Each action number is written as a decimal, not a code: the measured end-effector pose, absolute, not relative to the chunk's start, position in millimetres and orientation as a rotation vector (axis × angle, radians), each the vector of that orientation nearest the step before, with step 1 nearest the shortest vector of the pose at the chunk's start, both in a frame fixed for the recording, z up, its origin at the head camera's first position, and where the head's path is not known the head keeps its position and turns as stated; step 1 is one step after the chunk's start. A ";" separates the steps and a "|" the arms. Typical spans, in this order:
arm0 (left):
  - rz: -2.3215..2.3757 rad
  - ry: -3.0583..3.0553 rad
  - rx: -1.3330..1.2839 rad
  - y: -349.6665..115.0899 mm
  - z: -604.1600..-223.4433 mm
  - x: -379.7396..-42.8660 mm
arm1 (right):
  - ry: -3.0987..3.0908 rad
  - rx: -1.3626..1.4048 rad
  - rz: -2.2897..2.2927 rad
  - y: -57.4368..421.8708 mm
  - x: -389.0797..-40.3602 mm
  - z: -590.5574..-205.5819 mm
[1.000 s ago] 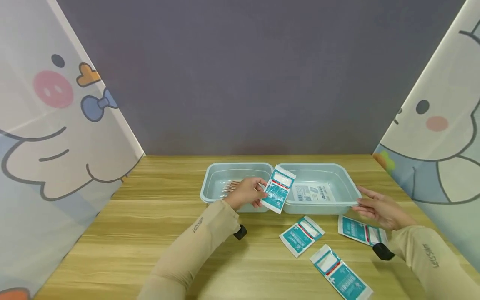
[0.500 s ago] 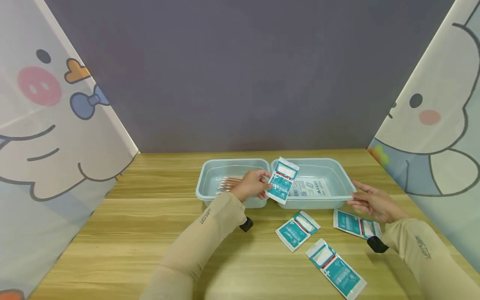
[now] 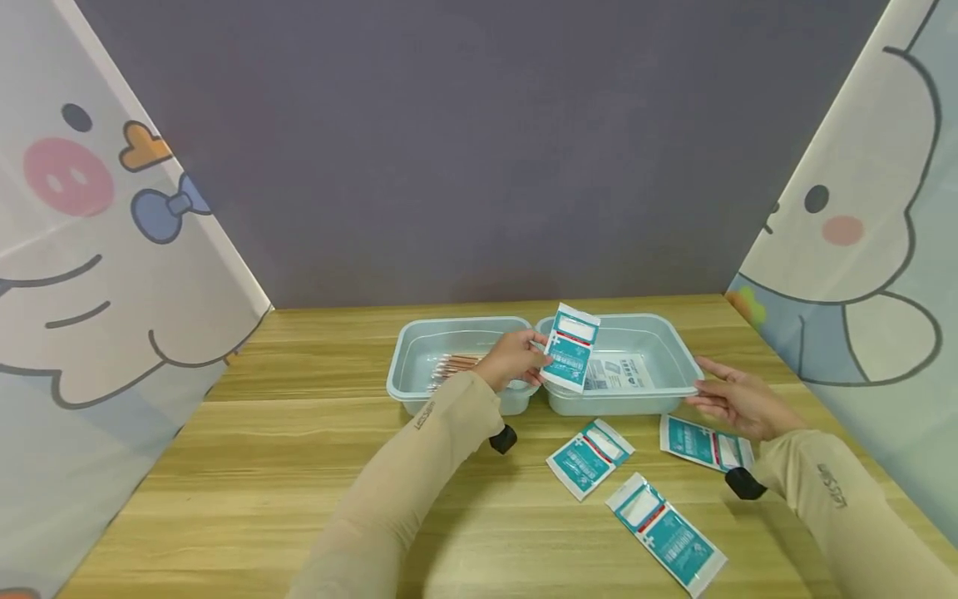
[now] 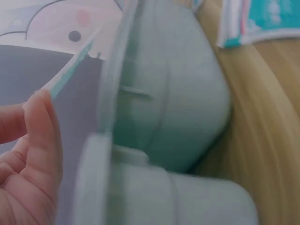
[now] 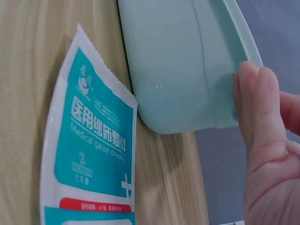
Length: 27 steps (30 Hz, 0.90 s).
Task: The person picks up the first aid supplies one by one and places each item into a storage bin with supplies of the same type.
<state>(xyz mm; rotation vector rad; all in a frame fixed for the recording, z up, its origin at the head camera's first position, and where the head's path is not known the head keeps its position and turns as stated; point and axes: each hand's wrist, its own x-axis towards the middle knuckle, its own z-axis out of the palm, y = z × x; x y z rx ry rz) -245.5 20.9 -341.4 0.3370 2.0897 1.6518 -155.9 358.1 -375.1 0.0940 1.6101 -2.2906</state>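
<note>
My left hand (image 3: 516, 359) pinches a teal-and-white gauze dressing packet (image 3: 571, 347) by its left edge, held tilted over the left end of the right tray (image 3: 621, 405). In the left wrist view the packet (image 4: 70, 72) appears nearly edge-on between thumb and finger. My right hand (image 3: 744, 403) touches the right end of that same pale blue plastic tray, at the front corner. From the right wrist view, straight fingers (image 5: 260, 108) rest against the tray's outer wall (image 5: 173, 70), just under the rim. A flat printed item (image 3: 619, 372) lies in the right tray.
Beside it stands the left tray (image 3: 400, 366), with brown-stemmed cotton swabs (image 3: 452, 368) in clear wrap. More gauze packets lie on the wooden table in front: one near the middle (image 3: 590, 459), one closer (image 3: 666, 534), and one by the right wrist (image 3: 705, 443). A dark panel (image 3: 479, 150) rises behind.
My left hand has carried its gauze packet a little right and up, further over the right tray. The right hand stays at the tray's corner. The head view has shifted slightly.
</note>
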 end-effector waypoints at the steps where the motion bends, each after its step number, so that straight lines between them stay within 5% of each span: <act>1: 1.661 2.081 0.346 22.9 -340.2 -246.1 | 1.606 0.096 -2.298 358.5 -155.5 -375.8; 27: 1.642 2.097 0.364 52.9 -325.5 -256.1 | 1.524 -0.073 -2.338 356.2 -155.3 -377.9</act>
